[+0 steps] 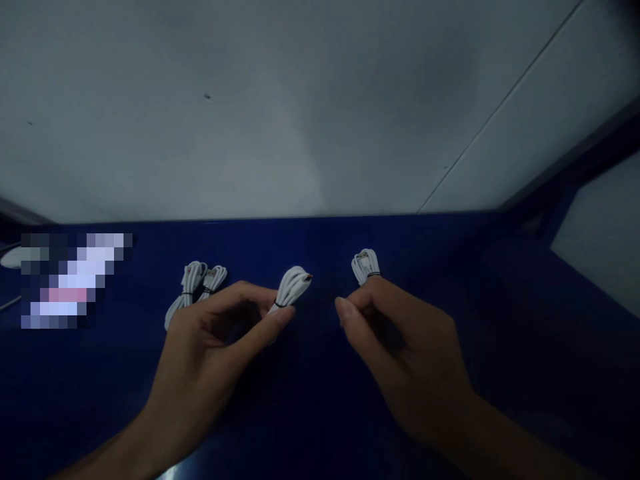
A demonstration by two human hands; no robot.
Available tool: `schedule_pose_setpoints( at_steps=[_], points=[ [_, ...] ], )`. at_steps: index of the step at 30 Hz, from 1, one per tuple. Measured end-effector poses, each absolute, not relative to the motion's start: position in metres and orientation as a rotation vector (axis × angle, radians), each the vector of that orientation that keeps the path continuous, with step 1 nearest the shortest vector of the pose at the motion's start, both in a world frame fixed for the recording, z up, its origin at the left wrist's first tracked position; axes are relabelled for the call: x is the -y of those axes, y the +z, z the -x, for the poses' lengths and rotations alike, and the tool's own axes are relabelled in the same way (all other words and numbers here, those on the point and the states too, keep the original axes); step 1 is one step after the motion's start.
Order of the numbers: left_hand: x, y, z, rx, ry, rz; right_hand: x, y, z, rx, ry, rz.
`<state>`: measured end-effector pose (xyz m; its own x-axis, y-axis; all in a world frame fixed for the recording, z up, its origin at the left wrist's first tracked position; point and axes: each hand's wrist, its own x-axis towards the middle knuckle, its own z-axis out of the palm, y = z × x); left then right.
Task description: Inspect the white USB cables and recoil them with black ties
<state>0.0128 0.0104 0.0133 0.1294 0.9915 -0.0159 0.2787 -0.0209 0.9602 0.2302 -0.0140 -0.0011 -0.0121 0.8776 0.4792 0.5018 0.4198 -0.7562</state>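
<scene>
My left hand (215, 340) pinches a coiled white USB cable (292, 287) between thumb and fingers. A thin black tie wraps the coil, and an orange-tinted connector end shows at its right tip. Just to the right, my right hand (405, 347) is closed in a pinch, thumb against index finger. Whatever lies between those fingertips is too dark and small to make out. Behind the right hand lies another tied white cable (367, 265), partly covered by the knuckles. Two more bundled cables, a nearer one (189, 287) and one beside it (214, 279), rest beyond my left hand.
The work surface is a dark blue table (310, 427), meeting a pale grey wall (250, 133) at the back. At the far left are a pixelated object (75, 283) and a white rounded item (13, 257) with a cord. A blue frame (565, 180) stands at right.
</scene>
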Motion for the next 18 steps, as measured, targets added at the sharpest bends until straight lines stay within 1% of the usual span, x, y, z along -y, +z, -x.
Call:
schedule_pose_setpoints(
  at_steps=[2,4,11,18],
  points=[
    [-0.009,0.016,-0.014,-1.324,0.984,-1.527,0.013,-0.001,-0.231,1.692,0.388,1.211],
    [-0.008,0.018,-0.014,-1.310,0.978,-1.522,0.012,-0.001,-0.233,1.658,0.400,1.230],
    [-0.010,0.017,-0.015,-1.274,0.926,-1.312,0.014,0.000,-0.241,1.472,0.867,1.222],
    [-0.012,0.009,-0.012,-1.216,0.892,-1.202,0.014,-0.001,-0.241,1.450,0.923,1.175]
  ],
)
